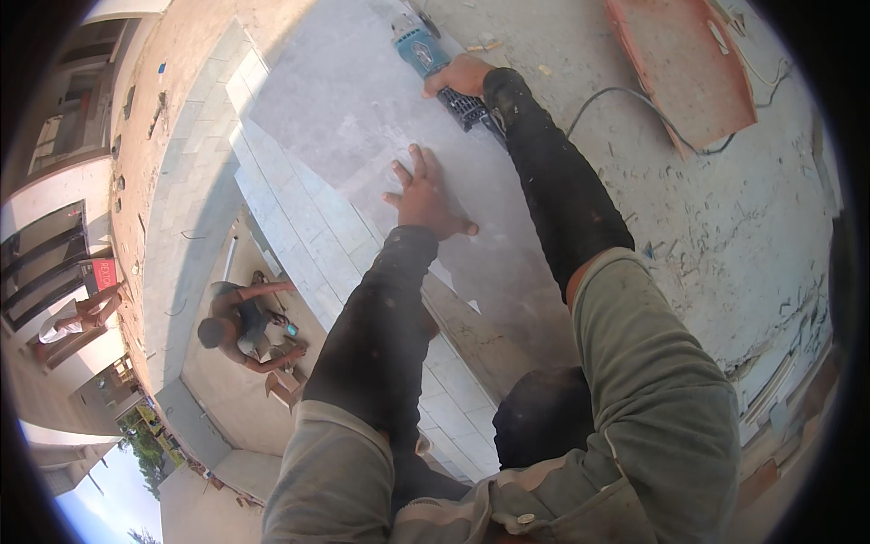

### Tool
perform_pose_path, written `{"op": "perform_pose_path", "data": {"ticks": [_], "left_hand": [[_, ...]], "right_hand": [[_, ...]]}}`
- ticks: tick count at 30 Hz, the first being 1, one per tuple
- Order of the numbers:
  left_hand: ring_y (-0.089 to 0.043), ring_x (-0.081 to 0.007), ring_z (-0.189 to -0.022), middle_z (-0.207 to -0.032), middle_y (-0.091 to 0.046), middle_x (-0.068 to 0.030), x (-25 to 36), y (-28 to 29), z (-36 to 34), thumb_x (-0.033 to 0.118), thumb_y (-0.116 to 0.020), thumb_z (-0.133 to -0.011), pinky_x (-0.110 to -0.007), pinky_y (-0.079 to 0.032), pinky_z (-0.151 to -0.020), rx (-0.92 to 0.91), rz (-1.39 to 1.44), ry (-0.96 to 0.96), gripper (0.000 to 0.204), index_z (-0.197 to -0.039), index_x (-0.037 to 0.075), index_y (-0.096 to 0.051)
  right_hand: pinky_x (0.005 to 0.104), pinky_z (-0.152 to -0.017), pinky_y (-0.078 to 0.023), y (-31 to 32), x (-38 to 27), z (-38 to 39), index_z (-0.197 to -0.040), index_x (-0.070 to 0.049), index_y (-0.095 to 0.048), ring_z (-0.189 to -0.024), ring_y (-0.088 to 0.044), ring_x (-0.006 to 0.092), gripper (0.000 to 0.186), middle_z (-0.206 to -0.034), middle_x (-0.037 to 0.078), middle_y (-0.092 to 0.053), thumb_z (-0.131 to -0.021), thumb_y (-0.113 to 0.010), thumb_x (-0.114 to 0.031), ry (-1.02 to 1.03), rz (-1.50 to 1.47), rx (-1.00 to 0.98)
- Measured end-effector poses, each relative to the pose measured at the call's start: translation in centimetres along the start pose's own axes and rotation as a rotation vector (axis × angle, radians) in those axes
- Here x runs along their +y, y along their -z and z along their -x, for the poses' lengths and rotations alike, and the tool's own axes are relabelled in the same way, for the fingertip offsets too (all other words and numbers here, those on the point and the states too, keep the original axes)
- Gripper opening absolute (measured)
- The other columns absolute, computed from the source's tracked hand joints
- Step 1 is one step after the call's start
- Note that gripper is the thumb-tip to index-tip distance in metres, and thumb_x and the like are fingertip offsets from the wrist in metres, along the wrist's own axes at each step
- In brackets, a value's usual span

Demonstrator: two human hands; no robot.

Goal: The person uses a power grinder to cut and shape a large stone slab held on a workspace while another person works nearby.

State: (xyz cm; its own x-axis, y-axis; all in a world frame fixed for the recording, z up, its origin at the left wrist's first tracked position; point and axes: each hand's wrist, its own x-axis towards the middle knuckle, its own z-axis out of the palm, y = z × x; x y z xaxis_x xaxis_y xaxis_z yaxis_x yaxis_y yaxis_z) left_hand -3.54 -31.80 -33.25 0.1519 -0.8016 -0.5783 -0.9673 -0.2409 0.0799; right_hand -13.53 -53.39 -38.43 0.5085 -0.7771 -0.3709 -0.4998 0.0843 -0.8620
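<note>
A large grey slab [317,82] lies below me, dusty, with its surface partly hazed. My right hand [458,80] is closed on a teal and black angle grinder [419,50] at the upper edge of the slab, with the disc end pointing away from me. My left hand [420,195] rests on the slab's face with fingers spread, nearer to me and left of the grinder. A dark cord [625,91] runs over the pale, debris-strewn floor to the right of my right arm.
A worn reddish sheet or tray [680,63] lies at the upper right. Rows of pale tiles [276,190] extend left of the slab. A co-worker [240,322] crouches beyond them at lower left. Another person [68,326] is near a building wall [63,190] at far left.
</note>
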Motion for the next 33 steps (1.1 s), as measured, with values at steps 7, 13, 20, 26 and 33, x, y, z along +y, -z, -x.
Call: {"op": "perform_pose_path", "data": {"ticks": [7,13,20,26,33], "left_hand": [[-0.001,-0.0506,-0.152,-0.168,-0.003,-0.0206,-0.1,0.0,0.0,0.044,-0.098,-0.043,-0.079,-0.020,-0.109,0.003,-0.020,0.004,0.155,-0.160,0.000,-0.007],[-0.002,-0.0500,-0.152,-0.168,-0.003,-0.0205,-0.1,-0.1,-0.1,0.045,-0.098,-0.042,-0.079,-0.020,-0.108,0.006,-0.020,-0.001,0.156,-0.160,0.000,-0.007],[-0.004,-0.0539,-0.151,-0.167,-0.005,-0.0229,-0.3,-0.7,-0.5,0.048,-0.100,-0.037,-0.081,-0.020,-0.106,0.047,-0.014,-0.030,0.159,-0.159,-0.001,-0.010],[-0.005,-0.0541,-0.150,-0.167,-0.005,-0.0231,-0.3,-0.6,-0.4,0.047,-0.100,-0.037,-0.081,-0.021,-0.106,0.042,-0.022,-0.022,0.159,-0.158,-0.002,-0.010],[-0.006,-0.0539,-0.150,-0.167,-0.005,-0.0230,-0.3,-0.5,-0.5,0.047,-0.100,-0.039,-0.079,-0.024,-0.106,0.034,-0.034,-0.012,0.159,-0.159,-0.002,-0.008]], "right_hand": [[0.0358,-0.070,-0.051,-0.1,-0.3,1.1,-0.095,0.010,-0.073,-0.078,-0.067,0.0268,0.062,-0.092,0.019,-0.072,-0.060,-0.085,-0.040,-0.007,0.036,0.023],[0.0353,-0.070,-0.050,-0.1,-0.3,0.8,-0.096,0.010,-0.073,-0.077,-0.067,0.0264,0.062,-0.091,0.018,-0.072,-0.061,-0.084,-0.040,-0.022,0.047,0.023],[0.0339,-0.070,-0.051,-0.3,0.7,-0.6,-0.097,0.008,-0.074,-0.076,-0.067,0.0252,0.060,-0.090,0.017,-0.072,-0.062,-0.085,-0.040,-0.058,0.039,0.019],[0.0347,-0.070,-0.051,-0.2,0.7,-0.9,-0.098,0.007,-0.074,-0.078,-0.067,0.0260,0.063,-0.092,0.017,-0.072,-0.062,-0.084,-0.043,-0.049,0.033,0.002],[0.0354,-0.073,-0.051,0.1,-0.1,-0.2,-0.101,0.009,-0.074,-0.080,-0.068,0.0278,0.069,-0.095,0.018,-0.072,-0.061,-0.084,-0.047,-0.049,0.057,-0.010]]}}
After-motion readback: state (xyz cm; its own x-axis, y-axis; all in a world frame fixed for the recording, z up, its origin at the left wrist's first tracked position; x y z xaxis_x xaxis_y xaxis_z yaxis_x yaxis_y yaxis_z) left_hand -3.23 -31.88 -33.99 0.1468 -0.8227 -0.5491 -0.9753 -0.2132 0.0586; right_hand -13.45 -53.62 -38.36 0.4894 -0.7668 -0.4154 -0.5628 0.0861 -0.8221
